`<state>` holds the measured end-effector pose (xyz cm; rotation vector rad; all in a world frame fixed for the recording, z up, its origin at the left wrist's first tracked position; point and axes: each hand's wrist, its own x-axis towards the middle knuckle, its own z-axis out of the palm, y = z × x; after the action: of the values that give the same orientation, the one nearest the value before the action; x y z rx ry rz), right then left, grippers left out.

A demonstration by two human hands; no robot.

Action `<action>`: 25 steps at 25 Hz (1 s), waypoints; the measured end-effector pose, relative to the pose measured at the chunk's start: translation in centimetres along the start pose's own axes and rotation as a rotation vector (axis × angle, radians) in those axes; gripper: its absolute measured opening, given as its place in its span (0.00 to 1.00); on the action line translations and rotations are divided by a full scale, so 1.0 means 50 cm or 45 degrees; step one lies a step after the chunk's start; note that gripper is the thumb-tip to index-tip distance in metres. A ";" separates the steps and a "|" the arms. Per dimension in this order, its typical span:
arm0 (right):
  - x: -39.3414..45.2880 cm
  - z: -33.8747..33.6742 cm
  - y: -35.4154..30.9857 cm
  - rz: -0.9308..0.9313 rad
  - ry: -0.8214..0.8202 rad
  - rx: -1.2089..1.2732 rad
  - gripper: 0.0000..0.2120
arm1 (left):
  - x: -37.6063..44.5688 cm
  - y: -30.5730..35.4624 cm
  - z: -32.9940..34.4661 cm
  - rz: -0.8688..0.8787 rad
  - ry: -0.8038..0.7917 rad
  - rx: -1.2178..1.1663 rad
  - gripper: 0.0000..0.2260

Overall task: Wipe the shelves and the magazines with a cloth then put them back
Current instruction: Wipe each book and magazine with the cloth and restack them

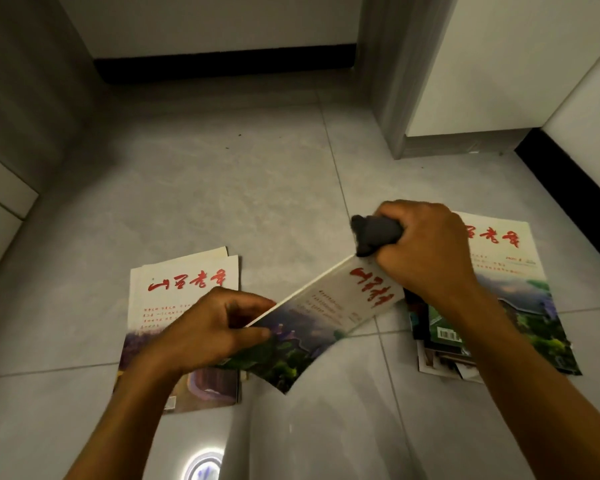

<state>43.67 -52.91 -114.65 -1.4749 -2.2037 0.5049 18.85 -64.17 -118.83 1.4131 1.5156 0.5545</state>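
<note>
Two hands work one magazine (319, 317) held tilted above the grey tiled floor (222, 188) at the centre of the frame: the left hand (208, 327) pinches its lower end, while the right hand (426, 247) clenches a dark cloth (374, 233) against its upper end. Small stacks of magazines lie on the floor, one at lower left (174, 289), another at right (520, 282).

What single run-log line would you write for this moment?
step: wiping magazine | left hand: holds magazine | right hand: grips dark cloth at its top edge | floor: left stack, right stack
</note>
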 end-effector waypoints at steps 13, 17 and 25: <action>-0.065 0.103 -0.012 0.123 0.138 0.132 0.30 | 0.049 -0.002 0.107 -0.098 0.512 -0.288 0.05; -0.071 0.148 -0.118 -0.257 0.379 0.257 0.31 | 0.054 -0.011 0.123 -0.043 0.502 -0.280 0.06; -0.021 0.059 0.104 0.365 -0.118 -0.270 0.16 | 0.032 -0.028 0.081 -0.108 0.674 -0.580 0.04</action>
<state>46.42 -52.17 -120.02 -1.9322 -2.1804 0.4483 21.81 -64.10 -122.30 0.8795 1.6994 1.2039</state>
